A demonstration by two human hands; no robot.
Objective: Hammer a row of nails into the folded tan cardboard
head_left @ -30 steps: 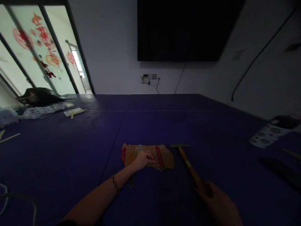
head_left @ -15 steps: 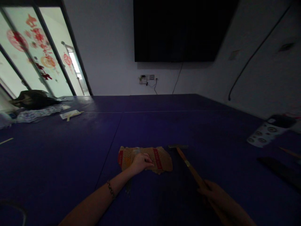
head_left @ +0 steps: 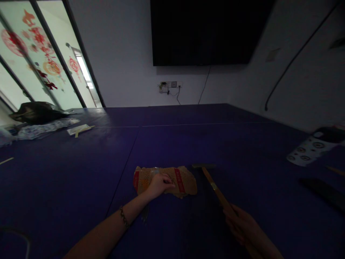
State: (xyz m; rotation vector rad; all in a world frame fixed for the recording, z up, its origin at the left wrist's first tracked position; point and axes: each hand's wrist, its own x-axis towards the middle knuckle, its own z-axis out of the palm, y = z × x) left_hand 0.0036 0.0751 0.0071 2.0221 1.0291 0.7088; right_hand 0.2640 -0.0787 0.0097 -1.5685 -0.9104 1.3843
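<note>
My left hand (head_left: 161, 184) is over a flat, torn-edged piece of brown cardboard (head_left: 188, 181) with red printed bands. Its thumb and fingertips are pinched together; whatever is between them is too small to make out. My right hand (head_left: 239, 223) is wrapped around the wooden handle of a hammer (head_left: 219, 194). The metal hammer head is just right of the cardboard's right end. Several thin nail-like metal pieces (head_left: 145, 215) lie below the cardboard, beside my left wrist.
Everything lies on a dark purple surface (head_left: 167, 144). At the right are a white patterned item (head_left: 306, 153) and a dark flat object (head_left: 322, 192). At far left sit a black bag (head_left: 37, 112) and a small white item (head_left: 79, 129). A television (head_left: 207, 32) hangs on the wall.
The view has shifted slightly. Both hands keep nearly the same pose, the left one pinched over the cardboard, the right one holding the hammer beside it.
</note>
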